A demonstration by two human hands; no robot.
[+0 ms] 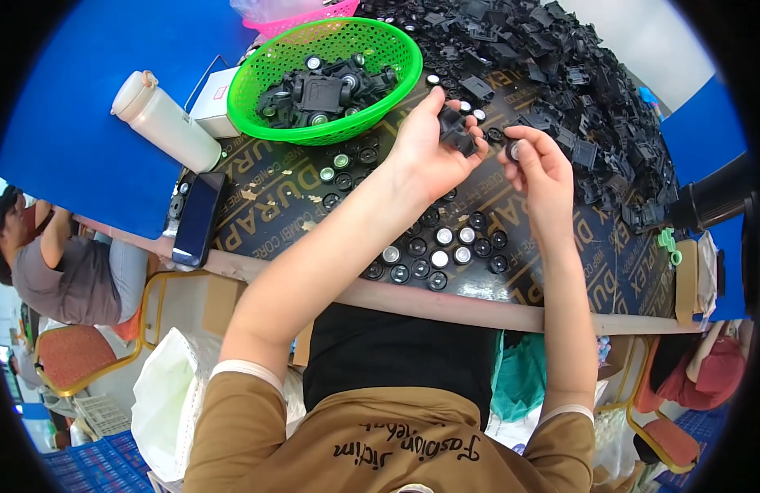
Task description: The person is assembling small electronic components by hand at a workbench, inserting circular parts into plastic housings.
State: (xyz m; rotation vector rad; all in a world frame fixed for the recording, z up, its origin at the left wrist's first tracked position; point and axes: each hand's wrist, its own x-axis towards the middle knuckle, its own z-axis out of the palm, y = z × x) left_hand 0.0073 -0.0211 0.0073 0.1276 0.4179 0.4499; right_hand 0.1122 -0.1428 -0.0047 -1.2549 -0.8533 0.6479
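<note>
Brown short-sleeved shirt, white trim at 2 cuffs, dark lettering on chest, bare forearms

The part (457, 131) in the left hand (425, 152) looks like matt black plastic. The caps (440, 258) on the table show shiny metal centres. The basket (331, 49) is glossy green plastic mesh, the bottle (168, 122) smooth white plastic, the phone (198, 218) glassy.
</note>
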